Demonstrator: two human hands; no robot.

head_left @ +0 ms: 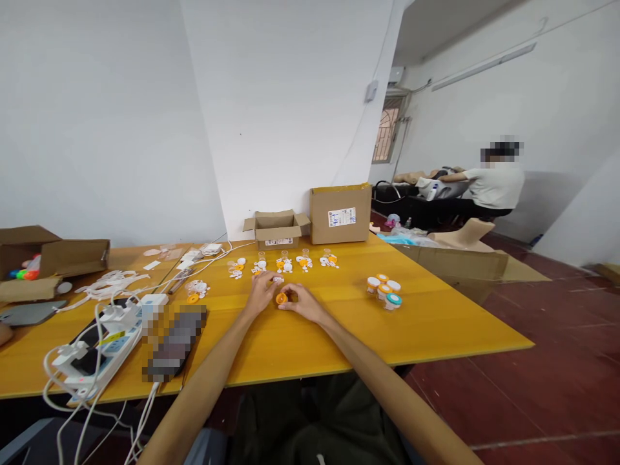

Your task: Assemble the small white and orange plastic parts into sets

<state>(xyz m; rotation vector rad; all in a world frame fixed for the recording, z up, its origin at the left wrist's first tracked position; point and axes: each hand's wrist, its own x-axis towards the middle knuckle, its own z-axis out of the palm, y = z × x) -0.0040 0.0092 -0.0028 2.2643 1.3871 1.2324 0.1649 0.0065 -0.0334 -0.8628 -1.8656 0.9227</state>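
My right hand (pixel 301 303) is closed around the edge of a small round orange cap (pixel 281 298), held just above the table. Close beside it, my left hand (pixel 263 292) has its fingers drawn together near a small white piece (pixel 278 279); whether it grips that piece is too small to tell. Beyond my hands lie several little groups of parts: clear cups (pixel 261 256), orange rings (pixel 304 263) and white discs (pixel 324 261). Another orange ring (pixel 193 298) lies by white pieces on the left. To the right stands a cluster of capped clear containers (pixel 382 285), one with a teal lid (pixel 394 299).
An open cardboard box (pixel 278 227) and a closed carton (pixel 340 215) stand against the wall. A power strip (pixel 121 342) with cables and a phone (pixel 177 342) lie on the left. At the far right, a person (pixel 496 184) sits beyond a low carton (pixel 455 268).
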